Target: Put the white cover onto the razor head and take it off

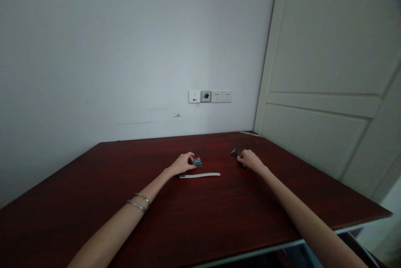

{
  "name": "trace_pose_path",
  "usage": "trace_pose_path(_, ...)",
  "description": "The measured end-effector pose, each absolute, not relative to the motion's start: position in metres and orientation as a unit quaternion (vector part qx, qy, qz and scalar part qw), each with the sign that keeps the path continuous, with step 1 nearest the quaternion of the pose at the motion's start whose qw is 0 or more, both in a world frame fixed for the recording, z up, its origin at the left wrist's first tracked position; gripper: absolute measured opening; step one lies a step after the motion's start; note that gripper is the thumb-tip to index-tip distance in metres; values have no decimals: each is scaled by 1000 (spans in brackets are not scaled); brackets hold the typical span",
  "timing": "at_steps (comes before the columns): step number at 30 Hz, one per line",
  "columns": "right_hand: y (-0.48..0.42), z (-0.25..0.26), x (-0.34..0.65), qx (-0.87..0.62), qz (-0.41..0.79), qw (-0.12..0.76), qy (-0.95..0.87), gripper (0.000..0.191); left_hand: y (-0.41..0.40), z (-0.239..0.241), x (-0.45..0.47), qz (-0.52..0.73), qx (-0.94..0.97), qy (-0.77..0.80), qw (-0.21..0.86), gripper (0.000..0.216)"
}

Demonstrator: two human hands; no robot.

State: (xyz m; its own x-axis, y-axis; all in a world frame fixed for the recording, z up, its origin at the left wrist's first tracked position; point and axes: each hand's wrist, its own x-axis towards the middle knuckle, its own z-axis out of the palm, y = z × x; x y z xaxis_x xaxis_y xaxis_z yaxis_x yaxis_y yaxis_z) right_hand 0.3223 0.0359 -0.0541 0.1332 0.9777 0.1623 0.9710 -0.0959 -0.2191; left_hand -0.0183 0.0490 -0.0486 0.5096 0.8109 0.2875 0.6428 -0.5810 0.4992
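Dark red tabletop (94,176) against a pale wall (125,51). Left hand (182,163): fingers pinching a small clear case (197,162) with green contents, at 3 o'clock from the palm. Right hand (250,160): fingers closed on a razor (234,151) — head toward 11 o'clock. White stick (202,175): lying at 6 o'clock from the case.

Dim, cool, diffuse light; source not clear. Wall (125,51) blue-grey, tabletop (94,209) dark, shadows soft. Door (322,42) stretched by wide lens, upper-right corner blackened. Small clear case (197,162) lacks crisp detail.
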Motion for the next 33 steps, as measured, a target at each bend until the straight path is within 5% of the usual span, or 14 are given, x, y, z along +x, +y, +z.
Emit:
trace_pose_path(9, 17, -23, 298, -668, 14, 148, -729, 31, 40, -38, -9, 301, 855, 399, 142, 52)
trace_pose_path(16, -12, 8, 250, -432, 123, 181, -875, 78, 14, -21, 17, 303, 885, 335, 115, 63)
trace_pose_path(24, -19, 11, 237, -416, 115, 175, -885, 43, -3, -14, 28, 280, 902, 313, 98, 64)
trace_pose_path(33, 3, 11, 291, -459, 121, 218, -853, 56, 14, -22, 19, 235, 914, 312, 108, 54)
